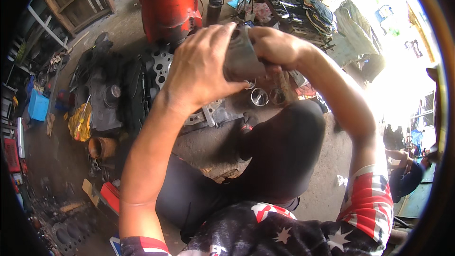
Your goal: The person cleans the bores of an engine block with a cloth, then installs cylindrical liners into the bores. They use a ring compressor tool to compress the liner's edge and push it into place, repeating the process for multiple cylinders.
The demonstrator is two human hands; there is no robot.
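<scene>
A grey metal piston (242,60) is raised in front of me between both hands. My left hand (201,64) wraps around its left side, with the thumb beneath and the fingers over the top. At the piston's right end, my right hand (275,47) is curled closed against it; its fingertips are partly hidden, so I cannot see whether anything else is in them. Below and behind my left hand lies a flat metal plate with round holes (162,68), partly covered by the hand. A shiny round metal cup (259,96) sits on the floor under the piston, next to a darker one (277,96).
A red machine (166,4) stands ahead, with a dark bottle (214,9) beside it. Tools and cloths fill a low stand (296,16) at the far right. Dark engine parts (112,96), a yellow bag (81,122) and a rusty cylinder (102,148) lie left. Another person (407,178) is far right.
</scene>
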